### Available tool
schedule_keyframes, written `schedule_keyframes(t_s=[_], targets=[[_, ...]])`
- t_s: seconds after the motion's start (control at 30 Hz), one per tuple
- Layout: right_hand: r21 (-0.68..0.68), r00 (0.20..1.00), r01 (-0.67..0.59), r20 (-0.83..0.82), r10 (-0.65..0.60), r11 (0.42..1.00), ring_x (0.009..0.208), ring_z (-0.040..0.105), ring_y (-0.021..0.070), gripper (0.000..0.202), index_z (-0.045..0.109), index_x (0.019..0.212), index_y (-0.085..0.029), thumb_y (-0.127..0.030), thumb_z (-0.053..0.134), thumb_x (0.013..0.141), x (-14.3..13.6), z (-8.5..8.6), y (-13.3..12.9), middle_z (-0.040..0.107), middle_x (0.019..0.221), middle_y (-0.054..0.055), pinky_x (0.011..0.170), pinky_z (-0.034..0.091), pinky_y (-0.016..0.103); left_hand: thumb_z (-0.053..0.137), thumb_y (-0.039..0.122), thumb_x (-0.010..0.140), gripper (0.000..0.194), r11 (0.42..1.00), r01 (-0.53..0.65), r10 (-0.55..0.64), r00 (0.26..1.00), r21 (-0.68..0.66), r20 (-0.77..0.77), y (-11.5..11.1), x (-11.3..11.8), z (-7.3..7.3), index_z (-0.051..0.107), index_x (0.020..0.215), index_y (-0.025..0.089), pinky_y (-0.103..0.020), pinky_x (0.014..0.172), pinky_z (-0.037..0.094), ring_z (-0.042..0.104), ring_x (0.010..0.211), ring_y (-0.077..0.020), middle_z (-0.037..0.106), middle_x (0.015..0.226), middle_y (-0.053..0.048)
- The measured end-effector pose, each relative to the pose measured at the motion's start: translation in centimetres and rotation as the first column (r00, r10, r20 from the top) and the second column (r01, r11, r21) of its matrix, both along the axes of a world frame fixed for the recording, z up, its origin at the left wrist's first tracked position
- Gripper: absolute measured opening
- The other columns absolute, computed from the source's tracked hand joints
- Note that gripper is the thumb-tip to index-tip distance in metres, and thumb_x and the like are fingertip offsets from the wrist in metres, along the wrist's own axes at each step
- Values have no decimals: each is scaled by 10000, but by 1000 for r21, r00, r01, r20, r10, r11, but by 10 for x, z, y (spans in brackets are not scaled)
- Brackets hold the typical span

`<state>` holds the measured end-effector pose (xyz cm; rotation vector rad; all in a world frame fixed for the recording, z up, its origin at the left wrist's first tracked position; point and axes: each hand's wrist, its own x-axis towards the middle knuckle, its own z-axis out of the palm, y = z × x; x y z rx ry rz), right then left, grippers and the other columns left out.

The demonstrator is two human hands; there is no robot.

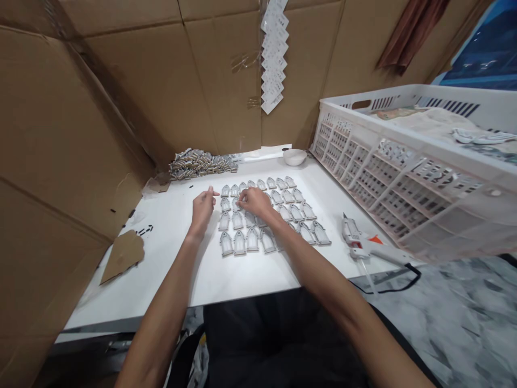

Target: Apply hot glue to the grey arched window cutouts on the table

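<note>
Several small grey arched pieces point(239, 242) lie in rows on the white table point(161, 258). My left hand point(203, 207) is just left of the rows, thumb and fingers close together; whether it holds something small cannot be made out. Over the second row, my right hand point(255, 202) has its fingers pinched down at one of the pieces, and the fingertips partly hide what they touch. Its wrist and forearm cover part of the rows below.
A heap of small pieces point(197, 164) lies at the back left, a white bowl point(294, 157) behind the rows. At the right are a glue gun point(353, 234) with its cord and a large white crate point(363, 156). Torn cardboard point(124, 256) rests at the left.
</note>
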<state>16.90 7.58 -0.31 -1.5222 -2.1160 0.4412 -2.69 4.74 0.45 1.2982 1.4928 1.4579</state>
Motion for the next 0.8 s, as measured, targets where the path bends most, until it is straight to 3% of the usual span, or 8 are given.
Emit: schedule_keyframes(t_s=[0.1, 0.2, 0.33, 0.47, 0.57, 0.67, 0.8], targets=[[23, 986, -31, -163, 34, 999, 1003, 718, 206, 210, 818, 1042, -233, -399, 706, 980, -4, 0, 0, 803, 1105, 54, 850, 507, 274, 632, 672, 944, 505, 998, 61, -57, 986, 18, -157, -5, 0, 3, 697, 817, 188, -252, 473, 218, 302, 500, -99, 430, 609, 49], [26, 905, -109, -411, 110, 994, 918, 711, 171, 309, 801, 1114, -207, -444, 618, 1037, -10, 0, 1, 811, 1045, 31, 832, 507, 253, 632, 694, 941, 530, 986, 169, -164, 963, 8, -216, -10, 2, 5, 679, 779, 192, -257, 505, 236, 319, 528, -109, 413, 586, 47], [11, 786, -209, -592, 175, 978, 891, 697, 159, 296, 799, 1088, -173, -399, 617, 1023, -16, 0, 3, 817, 1053, 32, 789, 503, 231, 645, 727, 920, 551, 955, 290, -298, 939, -69, -172, -14, 5, 6, 658, 775, 196, -253, 488, 206, 273, 495, -99, 385, 567, 59], [-11, 763, -214, -627, 160, 977, 819, 677, 151, 255, 800, 1015, -161, -346, 624, 1002, -17, -1, 4, 818, 1012, 28, 743, 486, 227, 674, 730, 905, 553, 925, 357, -370, 925, -130, -89, -14, 6, 6, 652, 794, 189, -235, 447, 156, 240, 466, -76, 371, 589, 66], [-25, 780, -143, -618, 97, 989, 799, 678, 154, 266, 798, 1019, -165, -371, 632, 998, -17, -2, 4, 811, 979, 23, 742, 489, 234, 689, 723, 898, 549, 928, 347, -346, 938, -135, 28, -11, 5, 5, 647, 836, 179, -219, 424, 117, 218, 438, -53, 383, 615, 70], [-27, 816, -58, -577, 31, 998, 854, 704, 164, 253, 799, 1003, -177, -370, 637, 1003, -16, -2, 4, 805, 955, 22, 796, 493, 239, 679, 682, 927, 510, 950, 278, -251, 951, -143, 181, -5, 3, 3, 612, 863, 180, -198, 409, 109, 211, 406, -35, 405, 622, 76], [-24, 877, -46, -479, 29, 999, 931, 730, 179, 225, 801, 975, -204, -357, 639, 1009, -15, -2, 2, 805, 953, 20, 841, 495, 246, 681, 469, 983, 302, 973, 174, -140, 966, -149, 215, 0, 0, 2, 609, 933, 180, -169, 403, 167, 319, 407, -28, 513, 718, 46]])
